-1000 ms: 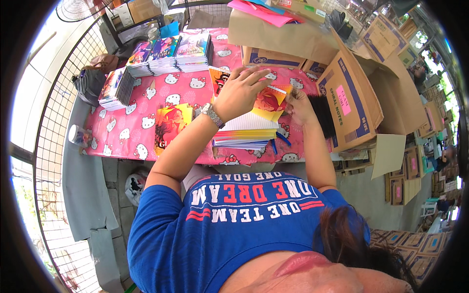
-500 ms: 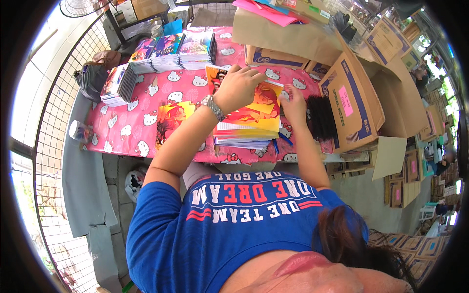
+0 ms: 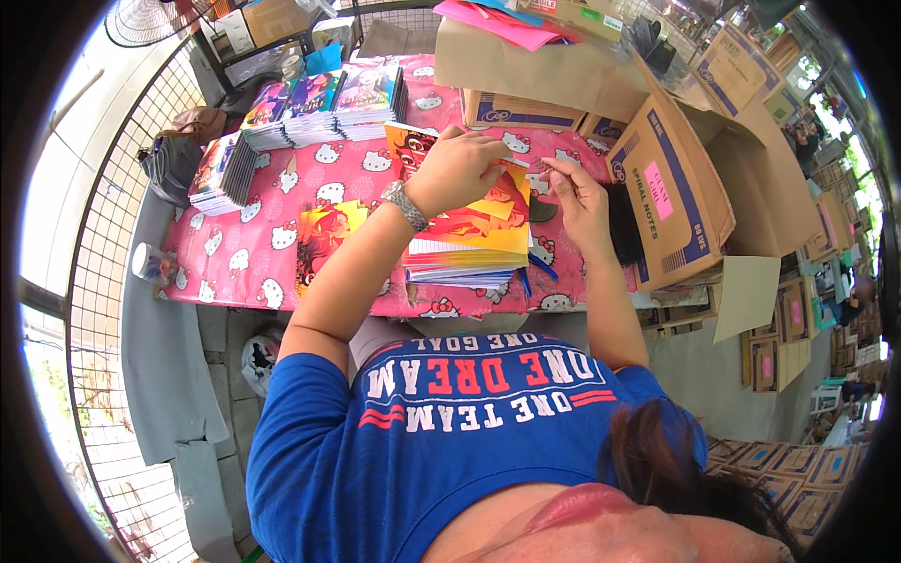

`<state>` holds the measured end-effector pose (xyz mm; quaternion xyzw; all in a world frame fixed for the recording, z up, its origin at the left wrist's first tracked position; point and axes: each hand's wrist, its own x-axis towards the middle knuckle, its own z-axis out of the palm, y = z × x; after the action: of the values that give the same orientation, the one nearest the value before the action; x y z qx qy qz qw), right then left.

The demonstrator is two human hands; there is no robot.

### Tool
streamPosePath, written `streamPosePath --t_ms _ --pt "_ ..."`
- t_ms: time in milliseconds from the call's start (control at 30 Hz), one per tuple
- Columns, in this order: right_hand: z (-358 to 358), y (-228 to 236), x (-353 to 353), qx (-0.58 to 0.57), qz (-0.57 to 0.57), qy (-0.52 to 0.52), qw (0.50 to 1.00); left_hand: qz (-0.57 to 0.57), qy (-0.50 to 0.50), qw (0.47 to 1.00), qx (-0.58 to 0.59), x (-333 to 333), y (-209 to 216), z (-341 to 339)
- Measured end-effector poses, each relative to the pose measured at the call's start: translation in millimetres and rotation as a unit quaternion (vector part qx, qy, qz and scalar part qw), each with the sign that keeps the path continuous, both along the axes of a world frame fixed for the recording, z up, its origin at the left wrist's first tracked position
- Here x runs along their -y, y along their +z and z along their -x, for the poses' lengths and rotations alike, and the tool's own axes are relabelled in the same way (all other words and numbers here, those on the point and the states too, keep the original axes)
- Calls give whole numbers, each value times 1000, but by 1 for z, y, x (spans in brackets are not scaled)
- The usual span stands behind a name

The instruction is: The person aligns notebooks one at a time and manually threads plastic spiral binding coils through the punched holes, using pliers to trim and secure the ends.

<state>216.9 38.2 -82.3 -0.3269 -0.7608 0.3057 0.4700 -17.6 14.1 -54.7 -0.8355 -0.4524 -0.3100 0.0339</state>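
A thick pile of notebook sheets and covers (image 3: 466, 266), with a yellow and red illustrated top, lies in front of me on the table. My left hand (image 3: 455, 174) bends over its far edge, fingers curled around a red and yellow notebook cover (image 3: 402, 145) that slants out to the left. The palm hides most of that grip. To the right of the pile, my right hand (image 3: 579, 200) is raised with thumb and fingertips pinched together; whatever they hold is too small to make out. Another illustrated cover (image 3: 324, 235) lies flat to the left, partly behind my left forearm.
Stacks of finished-looking notebooks (image 3: 368, 98) stand at the far left of the pink patterned table (image 3: 225, 267). A black bundle of thin strands (image 3: 623, 225) sits beside an open cardboard box (image 3: 662, 188) on the right. Blue strips (image 3: 542, 269) lie near the pile. A white-lidded jar (image 3: 153, 263) stands at the left edge.
My right hand has come away from the pile's right edge, up and to the right, its fingers now pinched. More of the cover shows left of my left hand, which stays over the pile.
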Motion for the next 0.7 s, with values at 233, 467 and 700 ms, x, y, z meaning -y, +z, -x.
streamPosePath --t_ms 233,467,700 --pt "3 14 0 41 -89 -10 995 29 6 1000 -3 1 3 -1" --pt "3 4 -6 17 -121 16 992 26 -12 1000 4 1 5 -3" --pt "0 29 10 91 78 5 993 -32 16 998 -57 0 -2 -19"
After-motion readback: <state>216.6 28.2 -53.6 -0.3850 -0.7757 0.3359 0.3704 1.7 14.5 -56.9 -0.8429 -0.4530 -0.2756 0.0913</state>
